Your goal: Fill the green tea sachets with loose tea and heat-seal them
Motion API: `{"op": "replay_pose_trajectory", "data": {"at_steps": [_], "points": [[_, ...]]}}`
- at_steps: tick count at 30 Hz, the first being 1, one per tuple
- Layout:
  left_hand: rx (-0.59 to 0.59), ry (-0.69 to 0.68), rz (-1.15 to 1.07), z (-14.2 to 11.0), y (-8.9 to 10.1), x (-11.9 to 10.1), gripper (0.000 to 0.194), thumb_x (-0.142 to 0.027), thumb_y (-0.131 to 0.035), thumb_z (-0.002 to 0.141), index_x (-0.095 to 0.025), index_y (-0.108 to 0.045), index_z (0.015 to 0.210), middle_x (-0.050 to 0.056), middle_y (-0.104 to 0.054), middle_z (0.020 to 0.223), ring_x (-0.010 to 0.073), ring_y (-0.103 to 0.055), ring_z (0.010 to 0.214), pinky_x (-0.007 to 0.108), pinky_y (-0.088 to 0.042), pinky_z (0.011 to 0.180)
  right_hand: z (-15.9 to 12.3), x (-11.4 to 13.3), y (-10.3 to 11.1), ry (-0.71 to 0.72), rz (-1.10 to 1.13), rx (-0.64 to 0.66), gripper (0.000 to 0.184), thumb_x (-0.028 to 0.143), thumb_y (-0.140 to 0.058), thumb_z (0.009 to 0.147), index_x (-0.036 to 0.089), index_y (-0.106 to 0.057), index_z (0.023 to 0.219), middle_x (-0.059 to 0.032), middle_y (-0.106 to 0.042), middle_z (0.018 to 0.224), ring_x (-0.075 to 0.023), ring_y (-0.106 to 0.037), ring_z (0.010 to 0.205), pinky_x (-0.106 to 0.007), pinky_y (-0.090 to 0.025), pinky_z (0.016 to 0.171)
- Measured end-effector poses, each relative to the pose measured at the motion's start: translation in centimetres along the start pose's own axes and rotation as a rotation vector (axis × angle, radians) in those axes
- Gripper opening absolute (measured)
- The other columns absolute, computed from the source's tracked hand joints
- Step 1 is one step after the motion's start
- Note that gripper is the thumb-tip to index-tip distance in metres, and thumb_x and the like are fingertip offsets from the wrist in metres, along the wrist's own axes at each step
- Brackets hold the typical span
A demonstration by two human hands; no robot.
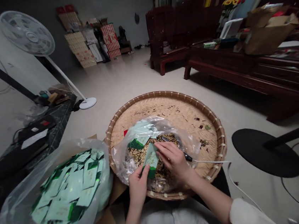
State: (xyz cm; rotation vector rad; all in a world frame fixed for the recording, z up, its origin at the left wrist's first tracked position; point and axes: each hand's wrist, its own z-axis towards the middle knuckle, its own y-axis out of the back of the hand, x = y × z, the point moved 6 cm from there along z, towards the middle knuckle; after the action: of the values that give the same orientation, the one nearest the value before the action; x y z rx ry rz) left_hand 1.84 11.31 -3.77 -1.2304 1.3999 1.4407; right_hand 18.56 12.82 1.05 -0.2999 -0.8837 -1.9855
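My left hand point(138, 185) pinches a small pale-green sachet point(151, 159) by its lower edge and holds it upright. My right hand point(171, 157) is closed on a dark-handled metal scoop point(168, 140) and touches the sachet's open top. Both hands are over a clear plastic bag point(151, 133) holding a brown grain-like mix point(139, 155). The bag lies in a round woven bamboo tray point(191, 102).
A large clear bag of several green sachets point(67, 190) lies in a cardboard box at my left. A white standing fan point(27, 34), a dark round stand base point(266, 151), a white cable point(234, 181) and dark wooden furniture point(254, 69) surround the tray.
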Motion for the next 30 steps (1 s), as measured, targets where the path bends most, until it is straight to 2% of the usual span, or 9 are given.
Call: {"op": "replay_pose_trajectory", "data": {"at_steps": [5, 8, 11, 13, 16, 19, 23, 27, 30], "points": [[-0.001, -0.005, 0.015, 0.0, -0.1, 0.1, 0.033, -0.042, -0.062, 0.075, -0.014, -0.076, 0.083, 0.004, -0.073, 0.074, 0.0214, -0.065, 0.073, 0.029, -0.053, 0.071, -0.3, -0.4, -0.3, -0.030, 0.017, 0.018, 0.040, 0.012, -0.051, 0.090, 0.025, -0.055, 0.127, -0.0086, -0.064, 0.113, -0.0202, -0.057, 0.103, -0.037, -0.049, 0.089], [0.000, -0.017, 0.021, 0.0, -0.1, 0.0, 0.031, -0.042, -0.062, 0.075, -0.014, -0.076, 0.080, 0.004, -0.073, 0.072, 0.0211, -0.065, 0.070, 0.029, -0.053, 0.068, -0.2, -0.4, 0.2, -0.055, -0.047, -0.039, 0.022, 0.017, -0.057, 0.087, 0.022, -0.066, 0.107, -0.0102, -0.063, 0.104, -0.0227, -0.055, 0.099, -0.040, -0.049, 0.084], [-0.024, -0.016, 0.016, 0.1, 0.3, 0.2, 0.030, -0.042, -0.066, 0.071, -0.015, -0.076, 0.078, 0.004, -0.073, 0.073, 0.0209, -0.066, 0.070, 0.030, -0.054, 0.070, 0.1, -0.4, 0.6, -0.094, -0.123, -0.047, 0.007, 0.022, -0.062, 0.084, 0.019, -0.068, 0.084, -0.0093, -0.059, 0.086, -0.0222, -0.051, 0.086, -0.037, -0.048, 0.072], [-0.086, 0.010, -0.022, 0.4, 0.9, 0.8, 0.030, -0.042, -0.070, 0.066, -0.015, -0.075, 0.077, 0.004, -0.073, 0.072, 0.0197, -0.065, 0.068, 0.029, -0.054, 0.070, 0.3, -0.4, 0.4, -0.079, -0.102, 0.020, 0.009, 0.020, -0.060, 0.085, 0.019, -0.067, 0.080, -0.0084, -0.058, 0.082, -0.0209, -0.050, 0.082, -0.035, -0.047, 0.068], [-0.231, 0.111, -0.184, 0.7, 1.7, 2.6, 0.038, -0.045, -0.075, 0.060, -0.013, -0.073, 0.081, 0.003, -0.070, 0.067, 0.0164, -0.063, 0.061, 0.027, -0.054, 0.062, 0.2, -0.3, -0.2, -0.077, 0.070, 0.102, 0.011, 0.016, -0.056, 0.086, 0.019, -0.067, 0.084, -0.0078, -0.063, 0.085, -0.0198, -0.053, 0.083, -0.034, -0.047, 0.072], [-0.279, 0.189, -0.390, 1.1, 1.4, 4.4, 0.045, -0.049, -0.075, 0.060, -0.013, -0.070, 0.087, 0.004, -0.070, 0.071, 0.0168, -0.064, 0.064, 0.028, -0.055, 0.060, -0.2, -1.2, -1.2, -0.267, 0.277, 0.177, 0.011, 0.020, -0.058, 0.085, 0.019, -0.068, 0.083, -0.0060, -0.067, 0.081, -0.0190, -0.058, 0.080, -0.034, -0.048, 0.073], [-0.265, 0.115, -0.422, 1.4, 0.8, 4.4, 0.043, -0.048, -0.074, 0.064, -0.013, -0.070, 0.088, 0.008, -0.072, 0.086, 0.0204, -0.067, 0.081, 0.033, -0.055, 0.075, -1.5, -2.4, -3.6, -0.692, 0.695, 0.406, 0.022, 0.035, -0.066, 0.077, 0.018, -0.069, 0.090, -0.0043, -0.071, 0.084, -0.0192, -0.064, 0.079, -0.034, -0.050, 0.075], [-0.110, 0.098, -0.430, 1.3, -0.4, 3.5, 0.044, -0.051, -0.069, 0.069, -0.014, -0.070, 0.093, 0.010, -0.071, 0.100, 0.0240, -0.067, 0.090, 0.035, -0.056, 0.076, -2.4, -2.6, -5.0, -0.933, 1.039, 0.488, 0.041, 0.048, -0.073, 0.067, 0.015, -0.070, 0.092, -0.0050, -0.072, 0.088, -0.0204, -0.065, 0.087, -0.037, -0.048, 0.088], [-0.009, 0.106, -0.429, 1.3, -0.9, 3.1, 0.049, -0.054, -0.064, 0.074, -0.014, -0.068, 0.102, 0.012, -0.068, 0.110, 0.0261, -0.065, 0.098, 0.036, -0.056, 0.078, -3.7, -3.1, -5.9, -1.084, 1.131, 0.495, 0.049, 0.053, -0.074, 0.064, 0.014, -0.070, 0.093, -0.0071, -0.072, 0.090, -0.0200, -0.065, 0.085, -0.036, -0.049, 0.082]]}}
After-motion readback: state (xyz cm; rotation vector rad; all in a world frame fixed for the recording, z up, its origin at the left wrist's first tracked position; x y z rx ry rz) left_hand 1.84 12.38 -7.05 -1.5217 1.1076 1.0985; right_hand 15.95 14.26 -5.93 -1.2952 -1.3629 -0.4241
